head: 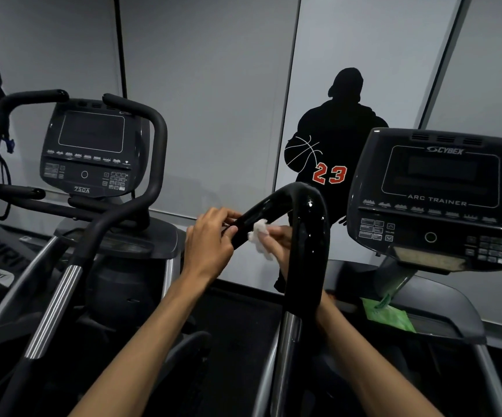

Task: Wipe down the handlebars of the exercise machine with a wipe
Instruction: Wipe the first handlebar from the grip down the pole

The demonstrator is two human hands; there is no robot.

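Glossy black, the looped handlebar (309, 224) of the Cybex Arc Trainer rises at centre and bends over to the left, its surface shining wet. On the downward-sloping left limb of that loop the left hand (210, 239) grips the bar, fingers (228, 212) curled over the top and thumb tucked beneath. Just right of it, the right hand (276, 240) reaches in from behind the upright limb and pinches a crumpled white wipe (258, 237) against the underside of the same sloping limb; the wipe touches the bar and hangs a little below it. Both forearms come up from the near edge. To the right stands this machine's console (436, 197), marked ARC TRAINER, and below it, on the grey housing, lies a green wipe packet (389, 316). To the left stands a second machine with its own console (88, 149) marked 750A and matte black handlebars (156, 152). On the far wall a black basketball-player silhouette (334, 127) bears a red 23
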